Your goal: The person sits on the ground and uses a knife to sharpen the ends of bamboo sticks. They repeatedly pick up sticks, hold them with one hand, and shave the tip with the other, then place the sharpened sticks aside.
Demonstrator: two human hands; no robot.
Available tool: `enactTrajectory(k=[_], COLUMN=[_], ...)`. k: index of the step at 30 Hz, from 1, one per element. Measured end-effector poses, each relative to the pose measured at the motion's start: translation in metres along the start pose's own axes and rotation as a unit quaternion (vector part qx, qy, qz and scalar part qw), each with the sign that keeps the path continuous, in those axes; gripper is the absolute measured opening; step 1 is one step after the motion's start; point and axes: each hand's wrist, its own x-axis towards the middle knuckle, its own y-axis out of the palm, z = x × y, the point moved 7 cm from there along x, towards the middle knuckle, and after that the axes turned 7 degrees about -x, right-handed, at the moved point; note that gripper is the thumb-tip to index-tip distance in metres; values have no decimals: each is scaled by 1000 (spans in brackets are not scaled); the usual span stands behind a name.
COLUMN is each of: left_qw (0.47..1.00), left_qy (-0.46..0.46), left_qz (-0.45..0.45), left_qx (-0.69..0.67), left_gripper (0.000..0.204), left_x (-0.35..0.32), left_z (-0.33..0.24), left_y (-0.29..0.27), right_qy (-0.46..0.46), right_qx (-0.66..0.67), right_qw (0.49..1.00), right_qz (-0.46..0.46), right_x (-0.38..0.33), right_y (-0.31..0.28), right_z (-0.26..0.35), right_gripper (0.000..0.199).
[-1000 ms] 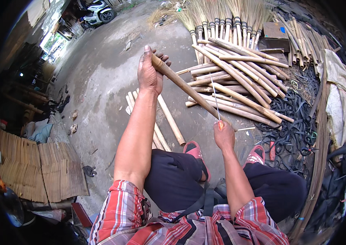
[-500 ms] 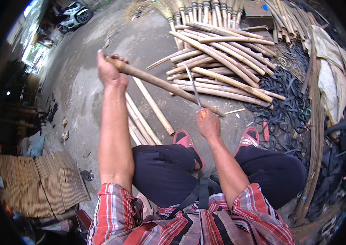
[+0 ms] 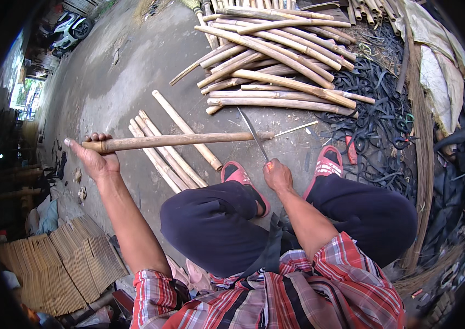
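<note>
My left hand is closed around the thicker left end of a bamboo pole, its thumb stretched out past that end. The pole lies nearly level across the view, over several pale poles on the ground. In my right hand is the handle of a knife, a bit of orange showing at the grip. Its narrow blade points up and leftward and crosses the pole near its right end. Whether the blade touches the pole I cannot tell. A thin pale strip shows just beyond that end.
A large heap of bamboo poles lies ahead, brooms behind it. Tangled black straps spread to the right, beside a long bundle of thin sticks. Ribbed brown slats lie at near left. My feet wear pink sandals.
My left hand has come left and nearer, swinging the pole from a slant to almost level. The knife blade leans further left and now crosses the pole close to its right end. The view has shifted.
</note>
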Motion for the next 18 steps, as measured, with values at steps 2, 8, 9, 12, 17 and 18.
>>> enactTrajectory(k=[2,8,9,12,17,18], left_qw=[1000,999,999,998,997,997], left_qy=[0,43,45,57,70,74], left_qz=[15,-18,-8,3,-16,-10], left_qx=[-15,9,9,13,16,18], left_gripper=[63,60,59,57,57,58], left_x=[-4,-28,-32,-41,-47,-49], left_z=[-12,-26,-26,-29,-30,-32], left_y=[-8,-17,-14,-13,-21,-22], right_qy=[-62,-85,25,3,-110,-101], right_qx=[-14,-37,-74,-56,-46,-39], right_qw=[998,995,996,998,991,992], right_qz=[17,48,40,40,54,61], right_x=[-3,-5,-3,-2,-2,-3], right_y=[9,21,17,16,19,21], right_z=[13,26,7,3,14,13], right_gripper=[38,32,33,34,32,32])
